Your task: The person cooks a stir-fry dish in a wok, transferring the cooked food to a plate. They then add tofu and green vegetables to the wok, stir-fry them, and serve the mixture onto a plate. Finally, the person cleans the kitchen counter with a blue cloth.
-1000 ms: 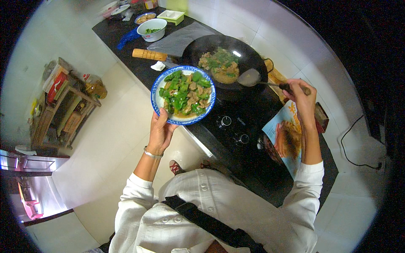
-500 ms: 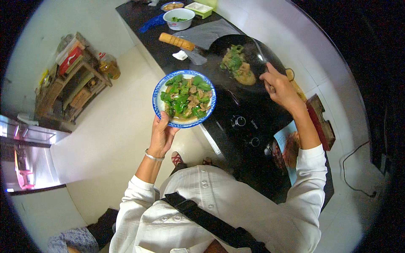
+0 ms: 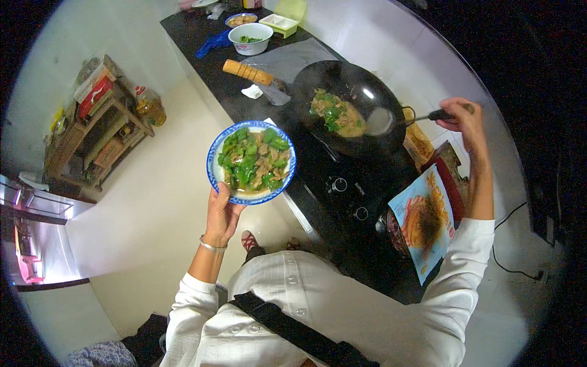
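Observation:
My left hand point(image 3: 221, 214) holds a blue-rimmed plate point(image 3: 213, 142) from its near edge, thumb on the rim. Green peppers and sliced meat point(image 3: 254, 159) lie on it with some juice. At the right, my right hand point(image 3: 463, 119) is closed around the black handle of a metal ladle point(image 3: 380, 121). The ladle's rounded head rests inside the dark wok point(image 3: 391, 92), beside a remaining portion of peppers and meat point(image 3: 336, 115). The wok sits on the black cooktop, its wooden handle point(image 3: 247, 71) pointing left. The plate is held left of the wok, apart from it.
On the counter's far end stand a white bowl point(image 3: 251, 46) of greens, a small dish point(image 3: 241, 21) and a green box point(image 3: 280, 24). A crumpled tissue point(image 3: 252, 92) lies near the wok handle. A blue printed packet point(image 3: 423, 223) lies right of the cooktop knobs point(image 3: 339, 184).
My right hand has moved right and outward, bringing the ladle's head to the wok's right side. The food in the wok has shifted. The plate has moved slightly left and nearer in view.

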